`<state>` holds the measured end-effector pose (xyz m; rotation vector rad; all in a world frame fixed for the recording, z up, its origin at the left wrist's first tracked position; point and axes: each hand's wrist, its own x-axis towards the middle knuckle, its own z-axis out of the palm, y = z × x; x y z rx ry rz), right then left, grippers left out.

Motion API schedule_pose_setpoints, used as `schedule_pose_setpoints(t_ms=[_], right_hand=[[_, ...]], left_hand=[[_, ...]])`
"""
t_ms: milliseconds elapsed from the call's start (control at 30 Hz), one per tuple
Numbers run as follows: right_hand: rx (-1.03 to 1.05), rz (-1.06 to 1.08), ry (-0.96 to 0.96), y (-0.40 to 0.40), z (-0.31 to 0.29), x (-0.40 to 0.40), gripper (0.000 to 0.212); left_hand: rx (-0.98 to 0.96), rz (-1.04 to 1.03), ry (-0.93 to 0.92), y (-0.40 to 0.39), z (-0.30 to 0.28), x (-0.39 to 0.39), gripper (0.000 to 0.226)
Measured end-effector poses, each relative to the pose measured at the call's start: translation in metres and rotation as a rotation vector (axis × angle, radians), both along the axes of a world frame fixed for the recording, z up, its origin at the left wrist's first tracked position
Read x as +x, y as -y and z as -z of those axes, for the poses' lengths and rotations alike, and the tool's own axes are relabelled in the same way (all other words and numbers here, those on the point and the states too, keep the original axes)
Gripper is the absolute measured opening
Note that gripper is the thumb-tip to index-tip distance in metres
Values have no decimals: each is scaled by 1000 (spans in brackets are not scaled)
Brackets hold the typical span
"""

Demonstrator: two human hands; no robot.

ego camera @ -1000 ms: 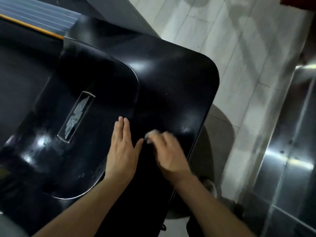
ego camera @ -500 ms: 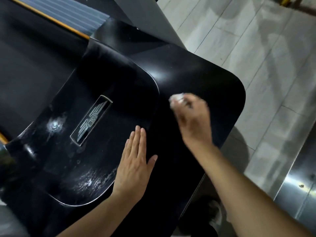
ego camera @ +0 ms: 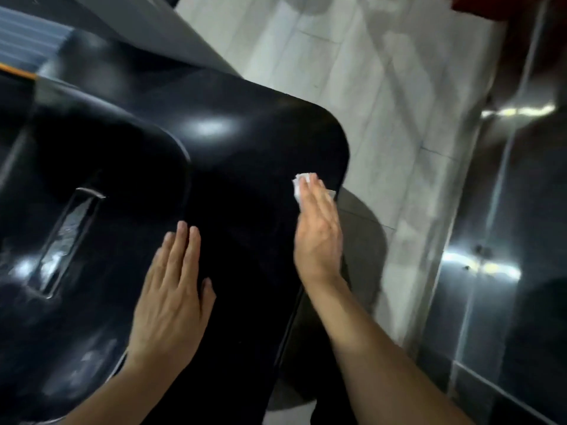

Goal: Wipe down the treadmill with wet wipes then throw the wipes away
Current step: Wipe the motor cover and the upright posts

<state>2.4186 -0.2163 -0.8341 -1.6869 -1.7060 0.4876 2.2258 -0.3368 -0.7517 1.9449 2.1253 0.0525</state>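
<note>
Currently, head view: right hand (ego camera: 319, 231), fingers straight, presses a crumpled white wet wipe (ego camera: 298, 185) flat against the glossy black treadmill cover (ego camera: 245, 154) near its rounded right corner, while left hand (ego camera: 175, 286) rests flat, fingers extended, on the cover beside the logo plate (ego camera: 69, 240).

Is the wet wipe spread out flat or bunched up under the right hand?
Bunched up. The wet wipe shows only as a small crumpled white wad past the straight fingers of the right hand, which presses it on the treadmill cover.
</note>
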Motion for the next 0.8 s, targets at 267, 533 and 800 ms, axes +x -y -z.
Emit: schedule_pose_setpoints(t_ms=[267,533,800], right_hand=[[-118,-262,-224,112,-16,-22,44],[-164,37,-142,46,-13,-25,53],[-101,0,-27,-32,8,3,57]], left_hand=[[54,208,-103,-58,24,25,69],[81,318,-146,-86,28,26,70],[119,232,-179,-93,31,22,69]])
